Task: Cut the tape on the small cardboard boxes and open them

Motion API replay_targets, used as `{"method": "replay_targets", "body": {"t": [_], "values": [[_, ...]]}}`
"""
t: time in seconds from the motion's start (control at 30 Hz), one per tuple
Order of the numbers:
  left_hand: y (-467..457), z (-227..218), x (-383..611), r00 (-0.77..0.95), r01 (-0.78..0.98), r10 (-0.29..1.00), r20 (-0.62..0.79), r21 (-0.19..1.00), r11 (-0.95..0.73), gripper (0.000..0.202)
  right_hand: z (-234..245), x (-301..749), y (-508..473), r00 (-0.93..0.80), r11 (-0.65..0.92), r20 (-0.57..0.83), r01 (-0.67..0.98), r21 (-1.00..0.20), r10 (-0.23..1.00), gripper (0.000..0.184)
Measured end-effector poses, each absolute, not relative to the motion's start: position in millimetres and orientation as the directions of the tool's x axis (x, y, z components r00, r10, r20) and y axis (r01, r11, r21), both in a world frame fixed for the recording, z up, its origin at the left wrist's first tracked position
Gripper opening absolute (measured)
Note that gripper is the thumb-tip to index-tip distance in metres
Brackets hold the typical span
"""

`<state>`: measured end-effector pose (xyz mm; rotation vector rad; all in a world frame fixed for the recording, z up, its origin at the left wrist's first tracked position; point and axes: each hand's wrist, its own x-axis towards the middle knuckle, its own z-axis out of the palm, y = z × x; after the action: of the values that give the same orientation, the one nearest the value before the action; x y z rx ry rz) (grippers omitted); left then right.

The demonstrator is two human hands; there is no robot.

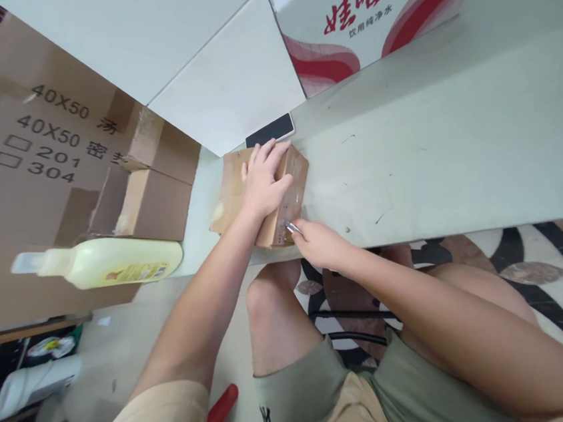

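A small brown cardboard box (233, 196) lies on the pale tabletop, with clear tape along its right side. My left hand (264, 186) rests on top of it, fingers spread over the cardboard and thumb out to the right. In my closed right hand (321, 243) is what looks like a utility knife (293, 228). Only its silver metal front shows; the grip is hidden inside my fingers. Its tip meets the taped side of the box near the front corner. Just behind the box lies a dark, flat phone-like object (271, 131).
A white carton with red lettering (340, 36) stands at the back, beside large white panels (228, 91). On the left are a big printed cardboard box (36, 198) and a pale yellow bottle (125, 263) lying sideways. The table (442, 161) extends right, its front edge above my knees.
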<state>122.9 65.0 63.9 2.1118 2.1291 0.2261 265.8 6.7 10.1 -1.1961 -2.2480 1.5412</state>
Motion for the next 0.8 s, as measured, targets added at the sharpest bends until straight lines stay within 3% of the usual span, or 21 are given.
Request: {"method": "replay_targets", "body": {"t": [0.27, 0.47, 0.8], "values": [[65, 64, 127, -0.008, 0.982, 1.000, -0.015, 0.186, 0.011, 0.069, 21, 293, 0, -0.646, 0.168, -0.366, 0.612, -0.773, 0.670, 0.027], [71, 62, 128, -0.007, 0.985, 1.000, -0.012, 0.171, 0.009, 0.070, 20, 297, -3, -0.687, 0.193, -0.346, 0.579, -0.792, 0.639, 0.025], [78, 50, 115, 0.035, 0.964, 0.997, 0.067, 0.260, -0.052, 0.062, 21, 309, 13, -0.796, 0.007, -0.477, 0.516, -0.856, 0.372, 0.025]]}}
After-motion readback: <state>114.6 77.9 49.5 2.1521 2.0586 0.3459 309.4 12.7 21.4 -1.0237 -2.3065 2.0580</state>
